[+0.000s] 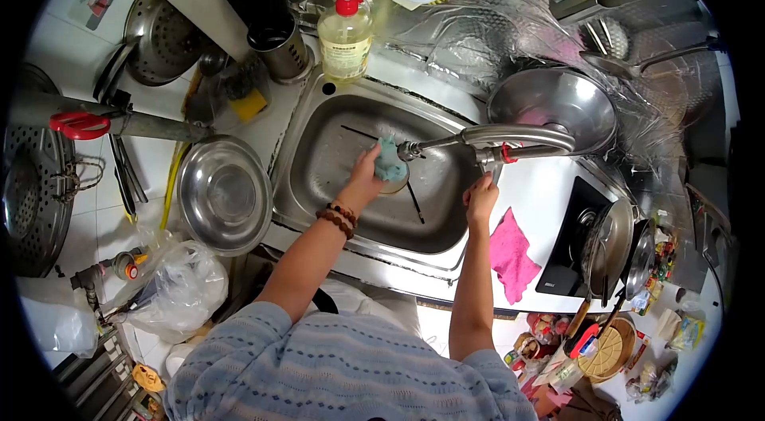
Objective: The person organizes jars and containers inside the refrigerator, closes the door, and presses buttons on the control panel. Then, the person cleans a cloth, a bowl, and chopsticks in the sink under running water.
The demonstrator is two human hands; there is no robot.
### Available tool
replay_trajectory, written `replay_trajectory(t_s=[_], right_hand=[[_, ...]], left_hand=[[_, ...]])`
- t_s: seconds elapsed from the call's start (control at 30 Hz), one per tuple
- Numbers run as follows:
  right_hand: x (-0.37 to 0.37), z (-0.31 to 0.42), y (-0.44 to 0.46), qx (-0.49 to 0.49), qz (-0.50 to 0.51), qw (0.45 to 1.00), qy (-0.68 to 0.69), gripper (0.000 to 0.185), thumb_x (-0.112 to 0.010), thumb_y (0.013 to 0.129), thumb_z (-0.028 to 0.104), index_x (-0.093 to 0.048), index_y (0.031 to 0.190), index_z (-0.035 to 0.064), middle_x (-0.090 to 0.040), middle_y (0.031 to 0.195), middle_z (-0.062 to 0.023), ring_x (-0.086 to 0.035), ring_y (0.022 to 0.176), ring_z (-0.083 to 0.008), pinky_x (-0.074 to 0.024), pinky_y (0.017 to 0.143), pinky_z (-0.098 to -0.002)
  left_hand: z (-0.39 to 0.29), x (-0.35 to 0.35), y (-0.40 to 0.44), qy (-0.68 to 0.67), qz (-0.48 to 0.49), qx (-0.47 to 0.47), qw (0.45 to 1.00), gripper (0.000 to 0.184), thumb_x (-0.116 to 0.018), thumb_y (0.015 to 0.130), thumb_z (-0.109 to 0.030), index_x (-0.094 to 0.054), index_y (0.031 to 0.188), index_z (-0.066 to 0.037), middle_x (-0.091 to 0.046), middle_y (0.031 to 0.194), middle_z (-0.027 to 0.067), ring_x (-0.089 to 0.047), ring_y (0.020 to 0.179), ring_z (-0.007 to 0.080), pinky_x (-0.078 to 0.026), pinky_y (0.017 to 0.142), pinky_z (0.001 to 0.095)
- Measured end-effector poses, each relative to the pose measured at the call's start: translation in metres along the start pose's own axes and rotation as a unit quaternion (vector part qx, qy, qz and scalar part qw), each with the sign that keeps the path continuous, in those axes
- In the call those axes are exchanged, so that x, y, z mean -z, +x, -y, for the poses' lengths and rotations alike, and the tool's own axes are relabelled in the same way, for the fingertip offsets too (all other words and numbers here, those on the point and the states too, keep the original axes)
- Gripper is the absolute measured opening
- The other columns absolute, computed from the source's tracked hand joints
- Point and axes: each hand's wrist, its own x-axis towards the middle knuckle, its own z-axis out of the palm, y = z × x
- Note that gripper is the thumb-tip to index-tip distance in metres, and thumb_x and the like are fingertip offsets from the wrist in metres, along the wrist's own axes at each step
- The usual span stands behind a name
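Observation:
My left hand (366, 175) is over the sink basin (327, 114), its fingers closed around a pale blue-green cloth (390, 161). Below the cloth shows a small curved rim; what it belongs to is hidden. A dark thin stick (359, 132) lies in the basin behind the cloth, and another dark stick (416, 204) lies in front. The faucet (446, 139) reaches over the basin with its spout end close to the cloth. On the sink's right side, my right hand (480, 196) is closed on the faucet's lever (491, 168).
A soap bottle (346, 42) with a red pump stands behind the sink. Right are a steel bowl (551, 108), a pink cloth (512, 255) and a pan (608, 245) on the stove. A steel basin (224, 194) and plastic bag (179, 289) are left.

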Motion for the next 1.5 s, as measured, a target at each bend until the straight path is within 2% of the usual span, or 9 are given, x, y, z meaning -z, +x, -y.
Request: replay_trajectory(t_s=[0.37, 0.6, 0.7, 0.8, 0.93, 1.07, 1.2, 1.27, 1.5], right_hand=[[0.002, 0.005, -0.018, -0.025, 0.000, 0.997, 0.069, 0.055, -0.034, 0.092, 0.056, -0.047, 0.073, 0.0054, -0.037, 0.047, -0.0030, -0.042, 0.039, -0.0136, -0.0310, 0.036, -0.0250], [-0.130, -0.034, -0.049, -0.346, 0.148, 0.872, 0.312, 0.057, -0.039, 0.088, 0.058, -0.054, 0.102, 0.0050, -0.057, 0.073, -0.0073, -0.056, 0.064, -0.0202, -0.0410, 0.049, -0.0340], [-0.166, -0.079, -0.015, -0.241, 0.224, 0.864, 0.380, 0.047, -0.044, 0.089, 0.054, -0.055, 0.089, 0.0079, -0.058, 0.073, -0.0062, -0.056, 0.060, -0.0185, -0.0417, 0.047, -0.0332], [-0.173, -0.059, -0.022, -0.312, 0.109, 0.884, 0.332, 0.035, -0.049, 0.089, 0.044, -0.052, 0.076, 0.0118, -0.055, 0.064, -0.0025, -0.052, 0.050, -0.0156, -0.0404, 0.043, -0.0292], [-0.177, -0.065, -0.016, -0.266, 0.251, 0.846, 0.387, 0.031, -0.057, 0.087, 0.040, -0.055, 0.075, 0.0116, -0.056, 0.069, -0.0001, -0.053, 0.053, -0.0151, -0.0408, 0.044, -0.0296], [-0.190, -0.083, -0.037, -0.195, -0.001, 0.964, 0.181, 0.034, -0.063, 0.083, 0.043, -0.051, 0.071, 0.0139, -0.054, 0.067, 0.0003, -0.054, 0.059, -0.0145, -0.0450, 0.054, -0.0309], [-0.178, -0.100, -0.001, -0.345, 0.317, 0.796, 0.383, 0.025, -0.064, 0.084, 0.038, -0.056, 0.088, 0.0144, -0.053, 0.080, 0.0027, -0.055, 0.076, -0.0134, -0.0484, 0.066, -0.0320], [-0.188, -0.064, -0.040, -0.274, 0.113, 0.881, 0.370, 0.027, -0.058, 0.087, 0.037, -0.055, 0.084, 0.0098, -0.059, 0.085, -0.0043, -0.056, 0.070, -0.0181, -0.0460, 0.059, -0.0359], [-0.178, -0.089, -0.022, -0.340, 0.209, 0.831, 0.388, 0.033, -0.063, 0.083, 0.036, -0.053, 0.101, 0.0101, -0.055, 0.090, -0.0023, -0.057, 0.082, -0.0176, -0.0488, 0.066, -0.0331]], left_hand=[[0.000, -0.016, -0.003, -0.003, 0.016, -0.030, 0.999, 0.031, -0.049, 0.093, -0.027, -0.047, 0.118, -0.007, -0.053, 0.114, 0.0094, -0.054, 0.101, 0.0242, -0.048, 0.085, 0.0426], [0.002, -0.003, -0.003, 0.059, 0.072, -0.037, 0.995, 0.025, -0.049, 0.093, -0.023, -0.052, 0.109, -0.004, -0.057, 0.109, 0.0092, -0.057, 0.098, 0.0241, -0.047, 0.083, 0.0388], [-0.021, -0.001, 0.018, 0.597, -0.071, -0.543, 0.586, 0.016, -0.060, 0.082, -0.012, -0.054, 0.090, 0.001, -0.061, 0.085, 0.0179, -0.060, 0.079, 0.0317, -0.046, 0.067, 0.0347], [-0.014, -0.009, 0.004, 0.615, -0.106, -0.367, 0.690, 0.012, -0.059, 0.081, -0.009, -0.052, 0.085, 0.000, -0.057, 0.077, 0.0215, -0.055, 0.070, 0.0389, -0.044, 0.060, 0.0399], [0.014, -0.001, -0.003, 0.640, -0.057, -0.414, 0.645, 0.015, -0.053, 0.086, -0.015, -0.050, 0.083, -0.001, -0.055, 0.071, 0.0228, -0.049, 0.064, 0.0445, -0.040, 0.055, 0.0430], [-0.017, -0.011, 0.008, 0.600, -0.150, -0.270, 0.738, 0.028, -0.046, 0.090, -0.024, -0.055, 0.080, 0.000, -0.057, 0.072, 0.0240, -0.052, 0.062, 0.0430, -0.042, 0.056, 0.0439], [0.021, 0.007, 0.003, 0.643, -0.070, -0.389, 0.656, 0.031, -0.046, 0.091, -0.025, -0.056, 0.079, 0.002, -0.056, 0.070, 0.0252, -0.055, 0.067, 0.0447, -0.042, 0.057, 0.0473], [0.004, 0.002, 0.022, 0.658, -0.092, -0.383, 0.642, 0.026, -0.047, 0.089, -0.020, -0.055, 0.077, 0.002, -0.056, 0.071, 0.0259, -0.056, 0.071, 0.0450, -0.042, 0.059, 0.0490], [0.015, -0.004, 0.007, 0.665, -0.079, -0.393, 0.631, 0.036, -0.041, 0.093, -0.026, -0.056, 0.077, 0.002, -0.058, 0.076, 0.0259, -0.056, 0.073, 0.0442, -0.045, 0.064, 0.0477]])
